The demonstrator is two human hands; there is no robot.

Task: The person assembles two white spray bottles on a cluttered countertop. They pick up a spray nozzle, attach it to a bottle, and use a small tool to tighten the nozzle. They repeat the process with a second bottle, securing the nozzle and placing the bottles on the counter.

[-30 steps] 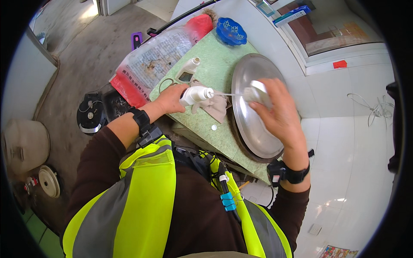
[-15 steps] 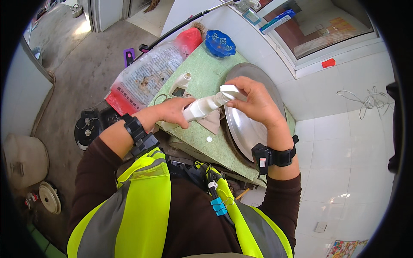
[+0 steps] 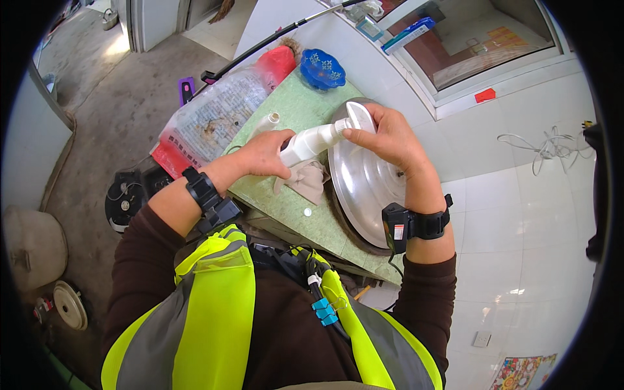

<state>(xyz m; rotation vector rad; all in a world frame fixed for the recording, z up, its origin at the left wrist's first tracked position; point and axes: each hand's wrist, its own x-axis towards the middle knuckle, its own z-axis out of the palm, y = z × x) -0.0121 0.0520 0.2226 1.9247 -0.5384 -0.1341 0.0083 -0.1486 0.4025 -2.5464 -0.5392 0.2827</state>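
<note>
My left hand (image 3: 265, 153) is wrapped round the wide end of a white bottle-shaped body (image 3: 311, 144) with a ribbed neck. At its other end, my right hand (image 3: 391, 140) pinches a flat, rounded white head piece (image 3: 361, 118) between thumb and fingers. Head piece and neck touch; I cannot tell whether they are fastened. Behind my left hand lies a second white tubular part (image 3: 269, 121), partly hidden. Under the bottle-shaped body sits a crumpled beige cloth (image 3: 308, 182), and a small white disc (image 3: 308, 212) lies near the table's front edge.
A large round metal lid (image 3: 364, 179) covers the right part of the green tabletop (image 3: 286, 211). A blue patterned bowl (image 3: 323, 68) stands at the far corner, by the tiled wall. Beyond the left edge is a red-and-white sack (image 3: 208, 110).
The head piece has turned more upright in my right hand. My left hand now covers more of the second white part. The view has shifted slightly.
</note>
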